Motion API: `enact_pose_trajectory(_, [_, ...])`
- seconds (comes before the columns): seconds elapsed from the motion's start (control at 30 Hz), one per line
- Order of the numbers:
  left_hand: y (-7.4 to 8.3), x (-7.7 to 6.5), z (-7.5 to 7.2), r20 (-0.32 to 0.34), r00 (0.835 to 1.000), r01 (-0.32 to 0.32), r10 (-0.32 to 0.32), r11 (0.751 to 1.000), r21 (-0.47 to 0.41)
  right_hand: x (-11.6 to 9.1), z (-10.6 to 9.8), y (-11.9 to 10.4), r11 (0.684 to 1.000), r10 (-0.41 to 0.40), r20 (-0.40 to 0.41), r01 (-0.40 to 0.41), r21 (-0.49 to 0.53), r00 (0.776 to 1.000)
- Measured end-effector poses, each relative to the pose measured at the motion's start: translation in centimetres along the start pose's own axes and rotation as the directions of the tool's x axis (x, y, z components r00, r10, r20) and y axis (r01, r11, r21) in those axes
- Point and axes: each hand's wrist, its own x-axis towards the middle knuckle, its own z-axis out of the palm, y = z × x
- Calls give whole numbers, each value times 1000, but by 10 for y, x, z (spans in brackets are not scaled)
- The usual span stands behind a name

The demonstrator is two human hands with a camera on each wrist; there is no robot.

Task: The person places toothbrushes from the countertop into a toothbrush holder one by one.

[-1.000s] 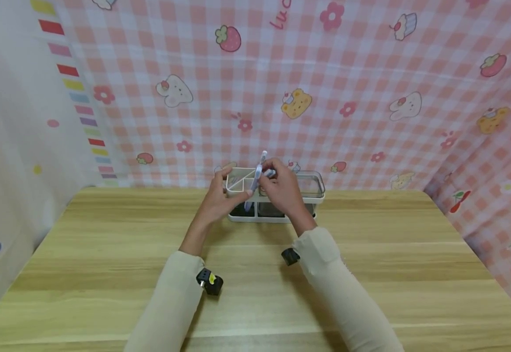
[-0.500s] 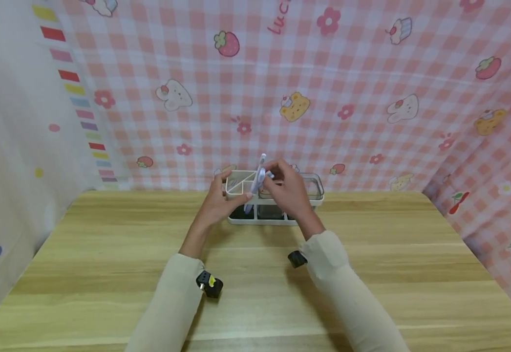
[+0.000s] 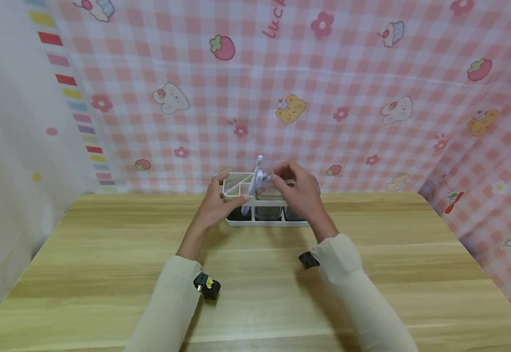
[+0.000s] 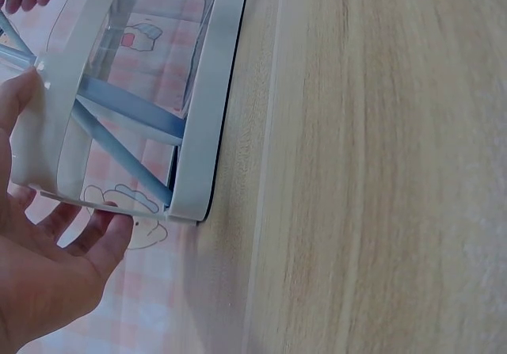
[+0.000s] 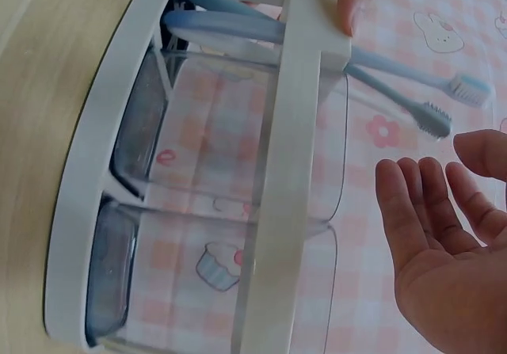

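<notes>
A white toothbrush holder (image 3: 277, 203) stands at the back of the table. My left hand (image 3: 215, 198) grips its left end, thumb on the front rim and fingers round the side, as the left wrist view shows. Two toothbrushes stand tilted in its left section, a pale lavender-blue toothbrush (image 5: 408, 70) and a grey-blue toothbrush (image 5: 396, 94). Their heads stick out above the top rim and lean rightward. My right hand (image 5: 444, 243) is just right of the brush heads, apart from them, its fingers loosely bent with nothing between them and the thumb.
Clear cups (image 5: 202, 132) sit in the holder's middle and right sections. Right behind the holder hangs a pink checked cloth (image 3: 238, 88). The wooden table (image 3: 255, 293) extends in front. A black wrist camera (image 3: 207, 286) is strapped to the left sleeve.
My right hand has let go of the toothbrushes and drawn back to the right. The brushes stay in the holder. My left hand keeps its grip; the head view has shifted slightly.
</notes>
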Motion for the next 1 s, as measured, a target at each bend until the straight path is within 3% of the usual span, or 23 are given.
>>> enact_pose_trajectory(0.43, [-2,-2,-11,-7,1000,-3,3,1000,16,-14,-21,-3,997,-10,-12,9,-73,1000])
enact_pose_trajectory(0.57, [0,-5,-15,-19,1000,-14,15,998,60,-17,-26,-4,990,-58,15,59,-125,998])
enact_pose_trajectory(0.7, [3,-8,-16,-14,999,-46,48,987,154,-22,-30,-3,963,-74,86,93,-252,994])
enact_pose_trajectory(0.77, [5,-10,-16,-9,998,-59,64,966,251,-24,-31,-3,945,-43,139,85,-317,989])
enact_pose_trajectory(0.83, [9,-13,-16,-10,998,-55,64,928,368,-27,-30,-4,930,5,188,65,-362,982])
enact_pose_trajectory(0.93, [19,-19,-14,7,999,-49,54,839,542,-29,-30,-8,912,65,236,38,-408,970])
enact_pose_trajectory(1.0, [28,-24,-12,34,998,-60,50,761,645,-30,-29,-10,900,84,256,37,-434,963])
